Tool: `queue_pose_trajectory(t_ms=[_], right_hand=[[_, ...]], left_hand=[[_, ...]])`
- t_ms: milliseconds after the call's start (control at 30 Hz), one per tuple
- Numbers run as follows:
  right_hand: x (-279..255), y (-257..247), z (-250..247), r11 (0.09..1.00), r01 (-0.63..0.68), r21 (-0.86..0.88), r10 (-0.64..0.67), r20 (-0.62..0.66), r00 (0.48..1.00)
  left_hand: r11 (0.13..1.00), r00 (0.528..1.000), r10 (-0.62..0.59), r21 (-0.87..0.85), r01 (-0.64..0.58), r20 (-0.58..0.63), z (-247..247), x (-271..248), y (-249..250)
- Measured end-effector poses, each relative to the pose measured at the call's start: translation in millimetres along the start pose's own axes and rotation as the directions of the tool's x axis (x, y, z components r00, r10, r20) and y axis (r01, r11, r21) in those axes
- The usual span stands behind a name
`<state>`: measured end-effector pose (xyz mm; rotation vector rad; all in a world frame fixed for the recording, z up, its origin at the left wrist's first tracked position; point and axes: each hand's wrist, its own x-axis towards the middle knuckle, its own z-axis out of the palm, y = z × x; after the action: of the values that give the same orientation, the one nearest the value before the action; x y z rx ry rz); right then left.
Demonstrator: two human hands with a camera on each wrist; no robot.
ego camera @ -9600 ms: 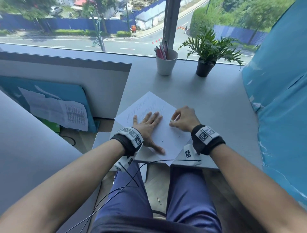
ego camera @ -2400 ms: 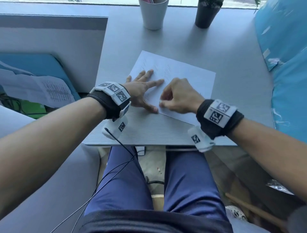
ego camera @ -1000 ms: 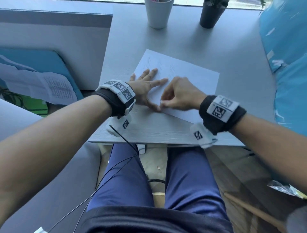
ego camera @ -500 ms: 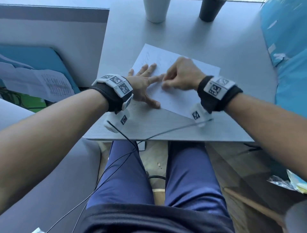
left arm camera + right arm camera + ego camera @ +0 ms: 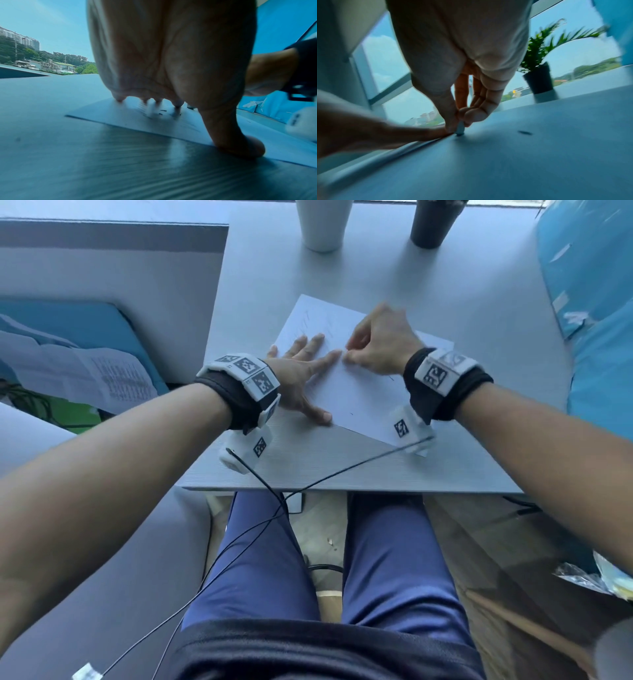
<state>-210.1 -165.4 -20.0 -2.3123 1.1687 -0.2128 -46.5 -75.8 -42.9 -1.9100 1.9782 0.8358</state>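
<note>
A white sheet of paper [image 5: 363, 395] with faint pencil lines lies tilted on the grey desk [image 5: 479, 440]. My left hand [image 5: 308, 361] rests flat on the sheet's left part, fingers spread and thumb near the sheet's near edge [image 5: 240, 146]. My right hand [image 5: 344, 356] pinches a small pale eraser-like piece [image 5: 460, 128] between thumb and fingers, its tip on the paper right beside my left index fingertip [image 5: 426, 134]. The right wrist view is blurred by motion. What the small piece is exactly, I cannot tell.
A white cup [image 5: 323, 224] and a black plant pot [image 5: 435, 222] stand at the desk's far side. Blue sheeting [image 5: 596, 302] borders the right. A black cable [image 5: 325, 477] crosses the near desk edge. A grey partition [image 5: 113, 285] and loose papers [image 5: 85, 374] are on the left.
My right hand has slid farther up the sheet with the small piece, from beside my left thumb to beside my left index fingertip. The left hand stays pressed on the paper.
</note>
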Motion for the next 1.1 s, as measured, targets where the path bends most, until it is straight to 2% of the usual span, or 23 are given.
queue_pose_trajectory(t_ms=[133,167,267,333,400,500,533,567,667,733,800,867,933,967,1100], right_hand=[[-37,-14,15,0.994,0.103,-0.037,-0.090,0.256,0.962],[-32,-13,14,0.992,0.114,-0.046,-0.098,0.263,0.960],[4,1,-2,0.998,0.048,-0.042,-0.045,0.058,0.997],[15,4,-6,0.999,0.025,-0.044,-0.025,-0.010,1.000],[-1,-3,2,0.998,0.058,-0.035,-0.055,0.074,0.996],[-39,-13,12,0.988,0.147,-0.040,-0.130,0.278,0.952],[-39,-12,10,0.986,0.161,-0.039,-0.142,0.304,0.942],[-31,-10,6,0.988,0.149,-0.031,-0.134,0.281,0.950],[5,2,-6,0.999,0.039,0.008,-0.039,0.067,0.997],[11,3,-4,1.000,0.015,-0.017,-0.015,-0.019,1.000],[-8,-3,5,0.998,0.055,-0.014,-0.055,0.033,0.998],[-35,-9,12,0.996,0.091,-0.004,-0.089,0.151,0.985],[-47,-10,12,0.996,0.084,0.005,-0.083,0.258,0.963],[-48,-8,9,0.997,0.081,0.004,-0.079,0.271,0.959],[-36,10,-9,0.999,0.017,0.045,-0.021,0.092,0.996]], left_hand=[[1.000,1.000,0.012,-0.002,-0.012,0.006,0,1,-2],[1.000,1.000,0.013,-0.003,-0.012,0.007,-1,1,-2],[1.000,1.000,0.010,-0.014,-0.009,0.009,-1,1,-1],[1.000,1.000,0.004,-0.016,-0.004,0.004,-1,-1,0],[1.000,1.000,0.003,-0.011,-0.003,0.007,-2,0,0],[1.000,1.000,0.003,-0.003,-0.003,0.013,-2,0,2],[1.000,1.000,0.002,0.000,-0.002,0.013,-3,-1,2],[1.000,1.000,0.003,0.004,-0.003,0.016,-3,-2,3],[1.000,1.000,0.004,0.002,-0.004,0.016,-4,-2,4],[1.000,1.000,0.001,0.013,-0.001,0.018,-5,-2,3],[1.000,1.000,0.000,0.014,0.000,0.030,-4,-1,3],[1.000,1.000,0.005,0.011,-0.006,0.028,-3,0,1],[1.000,1.000,0.007,0.010,-0.008,0.016,-2,0,0],[1.000,1.000,0.011,0.015,-0.011,0.012,-1,1,0],[0.999,1.000,0.024,0.029,-0.025,0.015,-2,0,-3]])
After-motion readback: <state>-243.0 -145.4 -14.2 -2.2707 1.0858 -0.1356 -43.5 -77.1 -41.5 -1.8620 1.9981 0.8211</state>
